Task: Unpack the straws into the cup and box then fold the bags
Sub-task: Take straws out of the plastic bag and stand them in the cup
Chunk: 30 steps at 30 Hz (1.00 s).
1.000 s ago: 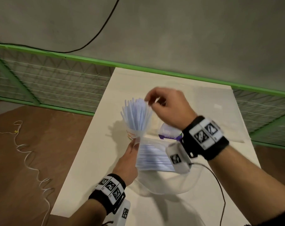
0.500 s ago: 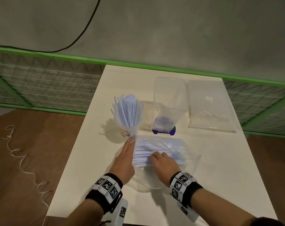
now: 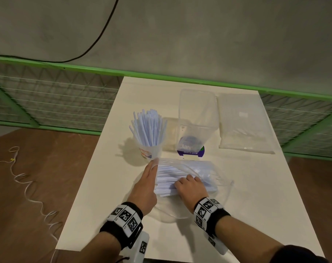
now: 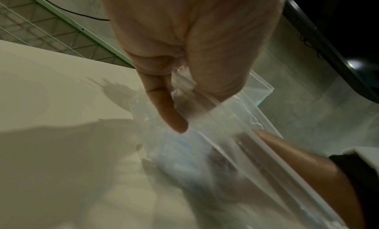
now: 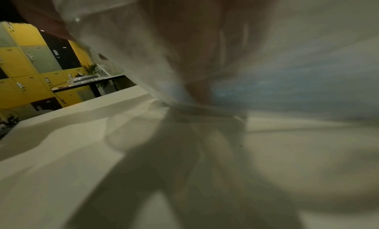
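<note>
so the counter here is a plain off-white slab, pushed up against a green metal rail with wire mesh panels that runs along the far side, and behind that it's just a bare grey concrete-looking wall with a black cable drooping across it. floor to the left is brown with a squiggly white cord lying on it. right wrist view catches a row of yellow and grey lockers and a dark desk with a plant on it off behind the counter, rest of that view is mostly blur. on the counter: a cup packed with pale blue straws standing upright, a clear plastic box just right of it with a purple label low on its front, and a flat clear bag lying further right near the rail. closest to the person is the open bag with a bundle of loose blue straws lying flat in it, just in front of the cup and box. left hand has its fingers stretched out straight along the left end of that bundle, and the left wrist view shows thumb and finger pinching the clear bag film. right hand is curled down on top of the straw bundle in the bag mouth, fingers bent around some of the straws
</note>
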Available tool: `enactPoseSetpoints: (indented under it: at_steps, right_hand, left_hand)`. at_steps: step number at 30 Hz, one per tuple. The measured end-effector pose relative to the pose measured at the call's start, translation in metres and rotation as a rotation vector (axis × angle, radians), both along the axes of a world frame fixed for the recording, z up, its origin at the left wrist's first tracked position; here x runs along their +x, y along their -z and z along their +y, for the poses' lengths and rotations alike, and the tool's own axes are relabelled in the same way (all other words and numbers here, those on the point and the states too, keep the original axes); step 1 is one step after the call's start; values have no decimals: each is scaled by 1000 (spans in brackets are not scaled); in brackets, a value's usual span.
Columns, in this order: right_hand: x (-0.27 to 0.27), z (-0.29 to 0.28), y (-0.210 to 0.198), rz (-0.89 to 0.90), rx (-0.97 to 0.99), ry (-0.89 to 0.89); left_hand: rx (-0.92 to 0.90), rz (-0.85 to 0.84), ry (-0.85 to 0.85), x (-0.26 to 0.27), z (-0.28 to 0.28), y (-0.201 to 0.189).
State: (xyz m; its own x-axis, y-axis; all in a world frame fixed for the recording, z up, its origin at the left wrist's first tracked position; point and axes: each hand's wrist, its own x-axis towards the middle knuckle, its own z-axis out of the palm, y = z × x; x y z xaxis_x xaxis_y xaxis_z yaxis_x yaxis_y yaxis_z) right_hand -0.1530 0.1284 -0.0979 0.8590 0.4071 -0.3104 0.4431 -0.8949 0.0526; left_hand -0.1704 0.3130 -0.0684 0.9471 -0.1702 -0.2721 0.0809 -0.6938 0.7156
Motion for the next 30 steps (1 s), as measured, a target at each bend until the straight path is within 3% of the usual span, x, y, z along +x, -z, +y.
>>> enactPoseSetpoints:
  at_steps: [22,30]
  right_hand:
    - [-1,5,-1,36,-125,11]
    - [1,5,2,25,-86,3]
  left_hand:
    - [8,-15,18,1,2,-1]
    - [0,-21,13,3,3,1]
